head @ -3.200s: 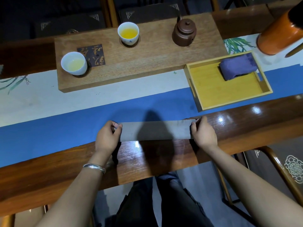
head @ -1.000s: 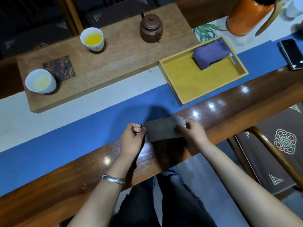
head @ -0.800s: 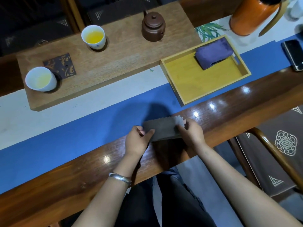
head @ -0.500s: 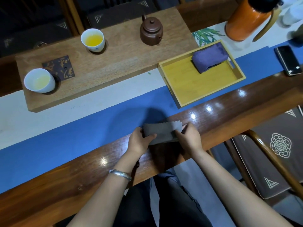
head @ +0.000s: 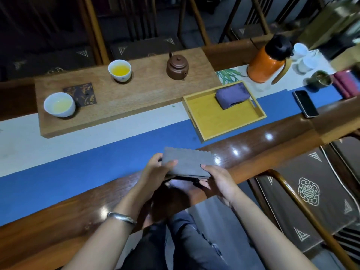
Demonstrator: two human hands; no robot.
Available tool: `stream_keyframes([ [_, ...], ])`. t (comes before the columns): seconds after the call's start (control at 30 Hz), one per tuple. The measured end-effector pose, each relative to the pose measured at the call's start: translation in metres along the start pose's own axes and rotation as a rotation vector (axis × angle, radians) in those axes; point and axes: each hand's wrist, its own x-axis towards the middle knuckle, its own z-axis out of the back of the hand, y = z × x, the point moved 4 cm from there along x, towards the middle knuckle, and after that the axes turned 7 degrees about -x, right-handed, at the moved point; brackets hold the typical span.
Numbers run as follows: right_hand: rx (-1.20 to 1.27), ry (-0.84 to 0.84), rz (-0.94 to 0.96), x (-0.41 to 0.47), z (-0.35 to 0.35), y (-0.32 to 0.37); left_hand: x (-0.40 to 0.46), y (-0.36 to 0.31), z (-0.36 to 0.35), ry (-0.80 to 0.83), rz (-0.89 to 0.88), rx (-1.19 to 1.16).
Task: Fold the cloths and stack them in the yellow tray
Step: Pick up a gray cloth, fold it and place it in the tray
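The folded grey cloth (head: 187, 162) sits lifted above the table edge, long axis left-right, my left hand (head: 155, 170) and right hand (head: 218, 178) pinching its ends; the yellow tray (head: 214, 121) lies forward-right, nearer my right.

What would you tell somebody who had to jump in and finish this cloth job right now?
Left hand: grips the left end of the folded grey cloth, thumb on top.
Right hand: grips its right end, thumb on top.
The grey cloth is held above the near edge of the table, not yet in the yellow tray.
Done: one purple cloth lies folded in the tray's far right corner; the grey one looks folded to a short rectangle.
Left: carry the grey cloth to the tray and stack it with the purple one, probably on top. No other loose cloths show here.
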Motion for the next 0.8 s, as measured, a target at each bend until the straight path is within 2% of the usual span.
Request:
stream_keyframes([
  [0.13, -0.057, -0.021, 0.113, -0.010, -0.007, 0.027, -0.011, -0.024, 0.002, -0.046, -0.043, -0.013],
  [0.43, -0.132, -0.121, 0.273, -0.014, 0.006, 0.072, -0.016, -0.072, -0.015, -0.087, -0.153, 0.120],
  [0.8, -0.368, -0.138, 0.383, 0.029, 0.101, 0.160, 0.050, -0.085, -0.116, -0.120, -0.149, 0.143],
])
